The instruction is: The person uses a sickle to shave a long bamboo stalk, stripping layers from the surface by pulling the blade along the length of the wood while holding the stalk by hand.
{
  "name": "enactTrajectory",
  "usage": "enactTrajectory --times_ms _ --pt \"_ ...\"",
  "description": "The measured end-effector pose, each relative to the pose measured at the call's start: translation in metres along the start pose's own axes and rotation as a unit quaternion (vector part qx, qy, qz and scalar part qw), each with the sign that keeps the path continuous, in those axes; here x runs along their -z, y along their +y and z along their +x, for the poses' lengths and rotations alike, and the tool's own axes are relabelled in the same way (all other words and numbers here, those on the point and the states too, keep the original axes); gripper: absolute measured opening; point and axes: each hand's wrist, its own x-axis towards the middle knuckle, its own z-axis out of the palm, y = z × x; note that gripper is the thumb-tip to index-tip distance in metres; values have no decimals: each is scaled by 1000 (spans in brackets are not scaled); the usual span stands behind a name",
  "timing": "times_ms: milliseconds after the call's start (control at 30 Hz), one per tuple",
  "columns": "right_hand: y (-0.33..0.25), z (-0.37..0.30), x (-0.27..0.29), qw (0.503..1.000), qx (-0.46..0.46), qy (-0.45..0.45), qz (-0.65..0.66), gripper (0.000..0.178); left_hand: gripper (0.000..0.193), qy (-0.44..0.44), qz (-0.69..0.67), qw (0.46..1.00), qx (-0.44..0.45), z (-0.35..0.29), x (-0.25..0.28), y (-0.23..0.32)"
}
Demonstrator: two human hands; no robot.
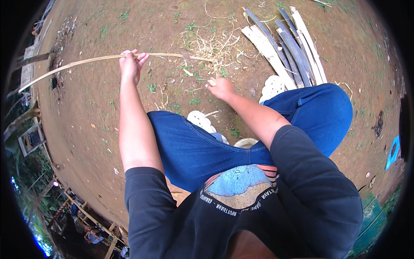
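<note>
A long, thin bamboo strip (86,61) stretches from the far left toward the middle, bending slightly. My left hand (133,67) is closed round it, nearer its right end. Just below that end, apart from the strip, my right hand (222,89) is closed in a fist. A small pale bit shows at its fingers; what it holds is too small to name. Curly pale shavings (211,45) lie on the ground beyond the strip's right end. A small dark brownish patch shows by the strip between my hands; I cannot tell what it is.
Split bamboo pieces (297,54), dark and pale, lie piled at the far right. My white shoes (200,120) stand on bare earth with small green weeds. A blue object (392,153) lies at the right edge. Wooden structures (32,138) line the left.
</note>
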Motion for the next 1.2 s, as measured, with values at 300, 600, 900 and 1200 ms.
enactTrajectory --times_ms 300,600,900,1200 --pt "18 5 -34 992 -39 41 116 23 13 -14 -3 1000 0 5 -2 -2" --pt "-54 0 -19 988 92 -34 117 29 15 -4 9 1000 -25 6 2 -3" --pt "-64 -1 -10 985 66 -69 141 22 14 -11 11 1000 -18 3 -1 -1" --pt "-47 -2 -15 988 -3 -74 138 24 16 -23 10 1000 3 9 17 -13"
